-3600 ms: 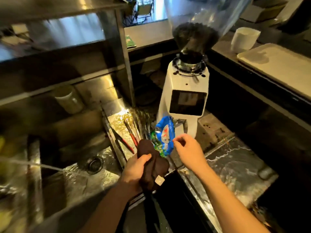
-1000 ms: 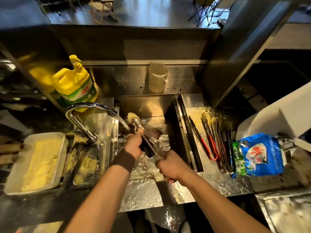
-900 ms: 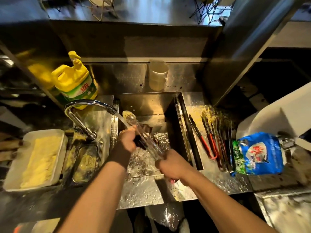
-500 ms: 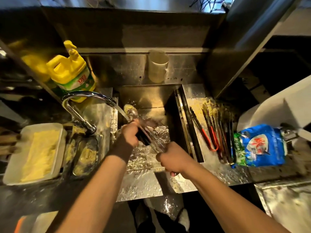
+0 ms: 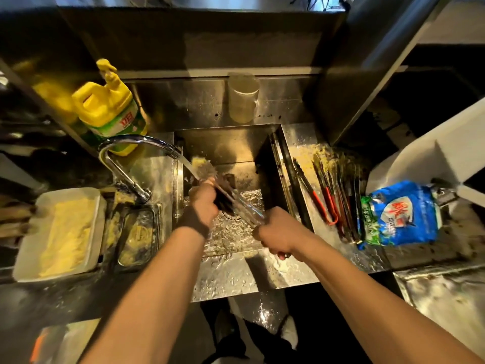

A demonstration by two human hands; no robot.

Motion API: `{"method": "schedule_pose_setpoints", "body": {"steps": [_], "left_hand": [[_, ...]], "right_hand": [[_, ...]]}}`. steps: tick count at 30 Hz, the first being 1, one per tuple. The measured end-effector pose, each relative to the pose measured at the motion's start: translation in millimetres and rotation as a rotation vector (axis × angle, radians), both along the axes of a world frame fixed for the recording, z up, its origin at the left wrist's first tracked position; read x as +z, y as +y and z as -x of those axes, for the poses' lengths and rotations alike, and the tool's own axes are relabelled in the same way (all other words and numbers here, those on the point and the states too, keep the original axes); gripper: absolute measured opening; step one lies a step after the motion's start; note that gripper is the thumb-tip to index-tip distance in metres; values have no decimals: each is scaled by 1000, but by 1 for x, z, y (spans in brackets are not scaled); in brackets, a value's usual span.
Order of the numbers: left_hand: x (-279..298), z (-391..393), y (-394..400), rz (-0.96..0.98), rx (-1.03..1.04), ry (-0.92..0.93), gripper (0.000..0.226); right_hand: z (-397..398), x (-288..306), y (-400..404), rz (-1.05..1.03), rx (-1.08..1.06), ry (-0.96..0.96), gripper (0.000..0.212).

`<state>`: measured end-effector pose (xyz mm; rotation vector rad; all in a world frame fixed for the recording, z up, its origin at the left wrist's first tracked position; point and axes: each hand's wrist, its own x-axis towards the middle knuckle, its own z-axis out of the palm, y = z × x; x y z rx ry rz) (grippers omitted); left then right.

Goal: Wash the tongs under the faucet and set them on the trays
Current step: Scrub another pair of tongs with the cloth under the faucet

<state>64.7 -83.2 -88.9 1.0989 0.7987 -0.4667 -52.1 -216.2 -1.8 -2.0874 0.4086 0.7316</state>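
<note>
Tongs (image 5: 236,199) over sink (image 5: 265,143), tips under water from faucet (image 5: 136,143). Right hand (image 5: 278,232) gripped around handle end. Left hand (image 5: 203,203) closed on dark cloth (image 5: 225,190) against tongs' middle. More tongs (image 5: 328,198) lying on counter right of sink, beside blue bag (image 5: 401,214). Yellow bottle (image 5: 110,106) behind faucet.

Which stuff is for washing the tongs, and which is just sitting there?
For the job: tongs, faucet, dark cloth, right hand, left hand, sink.

Just lying about: yellow soap jug, blue bag, plastic cup, white tub.
</note>
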Motion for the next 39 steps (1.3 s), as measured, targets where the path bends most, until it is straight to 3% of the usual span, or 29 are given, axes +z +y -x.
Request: {"method": "schedule_pose_setpoints", "body": {"steps": [7,15,17,19,22,27,31,34,39], "left_hand": [[7,-11,-3,-80,21,-2,36],[6,-4,-9,6,-78,-7,11],[1,-8,-3,-32,-9,3,22],[-1,-14,10,-119,120,-18,33],[6,-1,17,112,132,-87,38],[9,25,30,456,72,-206,50],[19,31,30,564,76,-226,46],[26,31,31,494,16,-275,52],[24,23,24,197,-67,-174,42]], "right_hand": [[0,5,2,0,-25,-41,7],[3,13,-1,-80,-89,18,7],[10,17,-10,-139,-79,37,7],[21,23,-26,-139,-39,76,24],[20,34,-49,-35,-105,38,63],[4,30,-42,335,9,-268,48],[1,25,-28,440,30,-211,60],[0,24,-16,552,164,-189,71],[-2,13,-7,498,348,-319,61]]}}
